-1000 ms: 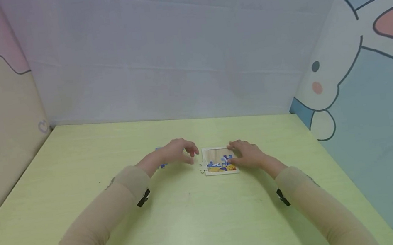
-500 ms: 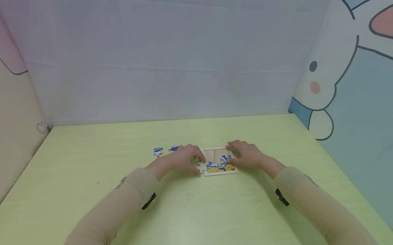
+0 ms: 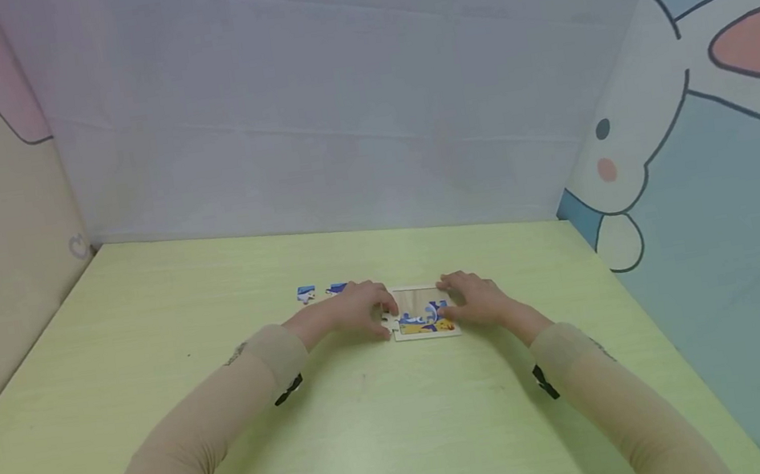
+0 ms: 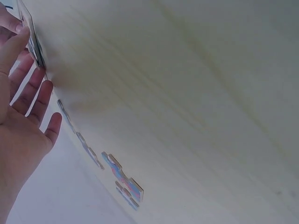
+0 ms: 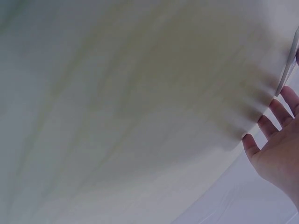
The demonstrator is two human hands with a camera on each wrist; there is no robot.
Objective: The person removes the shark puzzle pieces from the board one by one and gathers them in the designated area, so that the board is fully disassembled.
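On the green table lies a small puzzle board, and both hands are at it. The left hand rests at the left edge of the board, with the fingertips at a white piece that sits at that edge. In the left wrist view the fingers are straight and a little apart, and they touch the edge of the board; they are not curled around anything. The right hand lies at the right edge of the board, palm down. In the right wrist view its fingers are stretched out and slightly apart, close to the board edge; I cannot tell if they press it or only touch it. The lower part of the board shows a picture in blue and yellow, and the upper part is bare wood. Two loose blue pieces lie on the table just behind the left hand, apart from the board; the left wrist view shows them also. Both arms wear beige sleeves.
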